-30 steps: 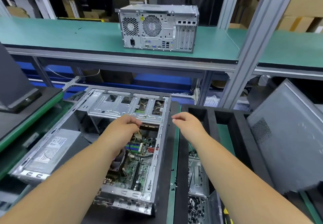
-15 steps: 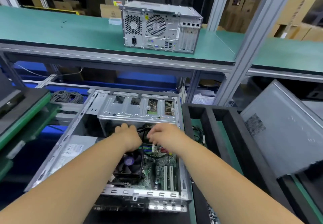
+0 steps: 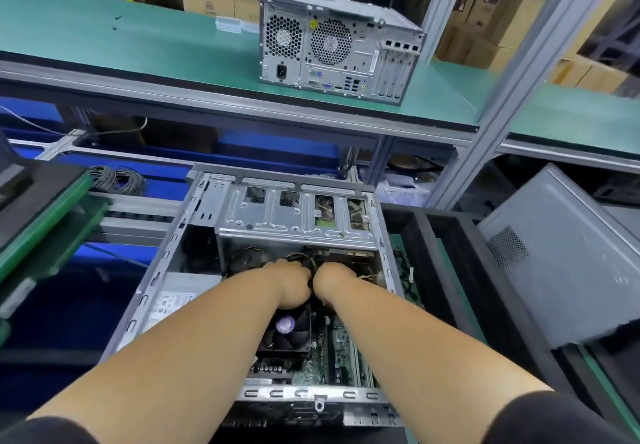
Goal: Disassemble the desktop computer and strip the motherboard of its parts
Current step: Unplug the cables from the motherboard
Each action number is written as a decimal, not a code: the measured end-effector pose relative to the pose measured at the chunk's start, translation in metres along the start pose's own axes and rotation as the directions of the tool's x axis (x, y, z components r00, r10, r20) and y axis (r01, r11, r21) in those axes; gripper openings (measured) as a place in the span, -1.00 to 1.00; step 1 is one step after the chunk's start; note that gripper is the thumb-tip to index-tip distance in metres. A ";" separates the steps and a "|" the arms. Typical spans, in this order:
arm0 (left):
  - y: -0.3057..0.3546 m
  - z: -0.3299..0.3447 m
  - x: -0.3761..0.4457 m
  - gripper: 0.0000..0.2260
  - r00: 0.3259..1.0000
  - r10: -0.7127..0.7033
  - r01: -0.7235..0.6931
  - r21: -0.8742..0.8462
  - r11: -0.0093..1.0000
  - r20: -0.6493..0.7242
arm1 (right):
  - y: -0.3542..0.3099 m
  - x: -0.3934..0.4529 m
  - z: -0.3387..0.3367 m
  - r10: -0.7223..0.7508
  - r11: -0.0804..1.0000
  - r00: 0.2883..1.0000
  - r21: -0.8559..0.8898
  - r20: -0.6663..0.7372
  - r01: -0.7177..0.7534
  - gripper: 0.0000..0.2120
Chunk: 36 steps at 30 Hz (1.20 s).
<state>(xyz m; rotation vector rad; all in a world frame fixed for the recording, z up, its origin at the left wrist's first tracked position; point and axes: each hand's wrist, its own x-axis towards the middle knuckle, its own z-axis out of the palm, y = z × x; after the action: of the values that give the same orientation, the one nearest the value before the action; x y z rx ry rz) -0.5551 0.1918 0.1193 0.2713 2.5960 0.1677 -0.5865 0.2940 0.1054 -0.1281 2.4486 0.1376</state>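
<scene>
**Both hands deep in the open case, at the cables**

Head view: the desktop computer (image 3: 277, 270) lies open on its side on the tabletop, just below the camera; the motherboard (image 3: 341, 350) sits inside with its cooler fan (image 3: 287, 331) in place; the left hand (image 3: 292, 282) and right hand (image 3: 330, 279) meet side by side under the drive cage (image 3: 298, 215), among dark cables (image 3: 304, 258); fingers are hidden, so I cannot tell whether they grip anything. The step looks like unplugging connectors; next calls for a firm, straight pull.
</scene>
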 end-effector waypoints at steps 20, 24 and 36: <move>-0.007 0.007 0.039 -0.76 0.948 -0.125 0.116 -0.047 0.992 -0.294 | 0.004 0.019 0.014 0.008 0.970 0.936 0.229 -0.353 0.078 -0.70; -0.009 0.009 0.047 -0.80 0.932 -0.132 0.105 -0.095 0.990 -0.338 | 0.008 0.019 0.014 0.026 0.979 0.942 0.201 -0.335 0.044 -0.71; -0.009 0.018 0.056 -0.76 0.906 -0.105 0.097 -0.039 0.994 -0.411 | 0.006 0.021 0.016 0.018 0.990 0.927 0.136 -0.374 0.036 -0.70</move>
<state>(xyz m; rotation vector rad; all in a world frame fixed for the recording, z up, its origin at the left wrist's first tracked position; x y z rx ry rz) -0.5952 0.1970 0.0752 0.0994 3.0193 0.2325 -0.5932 0.3013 0.0806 -0.1113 2.8300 -0.0730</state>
